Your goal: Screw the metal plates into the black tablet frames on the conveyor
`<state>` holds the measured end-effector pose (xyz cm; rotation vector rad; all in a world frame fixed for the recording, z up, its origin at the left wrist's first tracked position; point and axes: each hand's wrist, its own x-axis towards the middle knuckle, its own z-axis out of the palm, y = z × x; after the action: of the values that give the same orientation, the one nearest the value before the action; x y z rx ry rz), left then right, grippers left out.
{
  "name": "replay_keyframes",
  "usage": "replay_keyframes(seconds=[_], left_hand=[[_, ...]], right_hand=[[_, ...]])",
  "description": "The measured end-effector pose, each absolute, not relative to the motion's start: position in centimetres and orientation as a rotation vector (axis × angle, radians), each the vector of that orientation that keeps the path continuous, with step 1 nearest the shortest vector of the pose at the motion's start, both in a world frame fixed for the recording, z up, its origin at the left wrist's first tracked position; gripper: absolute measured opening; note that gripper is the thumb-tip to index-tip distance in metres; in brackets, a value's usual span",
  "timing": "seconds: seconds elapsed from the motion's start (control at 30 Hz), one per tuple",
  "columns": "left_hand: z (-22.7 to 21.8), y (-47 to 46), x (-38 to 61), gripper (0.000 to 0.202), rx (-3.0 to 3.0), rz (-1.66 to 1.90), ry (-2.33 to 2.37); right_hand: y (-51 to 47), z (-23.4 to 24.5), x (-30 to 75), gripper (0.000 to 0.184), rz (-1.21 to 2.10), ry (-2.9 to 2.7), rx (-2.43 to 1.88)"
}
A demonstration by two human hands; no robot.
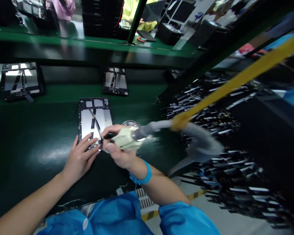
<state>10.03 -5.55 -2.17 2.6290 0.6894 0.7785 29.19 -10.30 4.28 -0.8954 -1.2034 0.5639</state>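
Fingers spread, my left hand rests on the opened tablet's near end, presumably steadying it flat on the table; my right hand wraps the powered screwdriver beside its near right corner.

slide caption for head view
Left hand on a rectangular black-framed device, right hand holding a pale green handheld tool.

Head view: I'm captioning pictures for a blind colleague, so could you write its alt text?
A person's right hand holds a pale handheld tool near the lower right corner of an opened tablet, while the left hand touches its lower part. Two similar tablets lie farther back on the green bench.
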Motion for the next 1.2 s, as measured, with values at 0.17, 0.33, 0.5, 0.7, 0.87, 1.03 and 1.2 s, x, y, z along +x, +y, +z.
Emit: replay_keyframes(seconds=[0.17, 0.33, 0.5, 0.7, 0.87, 1.03, 1.2], left_hand=[[-2.1, -5.6, 10.1, 0.024, 2.605, 0.766, 0.71], [-2.0, -5.6, 10.0, 0.023, 2.608, 0.772, 0.71], [-1.9, -5.6, 10.0, 0.023, 2.61, 0.762, 0.71], [-1.9, -5.5, 10.0, 0.024, 2.618, 0.751, 0.708], [-2.0, -5.5, 10.0, 0.025, 2.606, 0.741, 0.72], [-2.1, -5.6, 10.3, 0.028, 2.555, 0.746, 0.751], [-2.0, -5.5, 10.5, 0.036, 2.528, 0.716, 0.745]], right_hand=[[-9.6, 4.3, 33.5, 0.03, 0.291, -0.964, -1.005], [-8.9, 3.2, 35.2, 0.028, 0.301, -0.922, -1.12], [-8.8, 2.4, 35.3, 0.028, 0.288, -0.909, -1.177], [-8.8, 2.1, 35.4, 0.028, 0.302, -0.896, -1.192], [-8.9, 2.8, 35.3, 0.027, 0.293, -0.889, -1.173], [-9.3, 4.8, 33.7, 0.026, 0.289, -0.86, -1.077], [-9.8, 5.1, 30.1, 0.029, 0.561, -1.012, -0.9]])
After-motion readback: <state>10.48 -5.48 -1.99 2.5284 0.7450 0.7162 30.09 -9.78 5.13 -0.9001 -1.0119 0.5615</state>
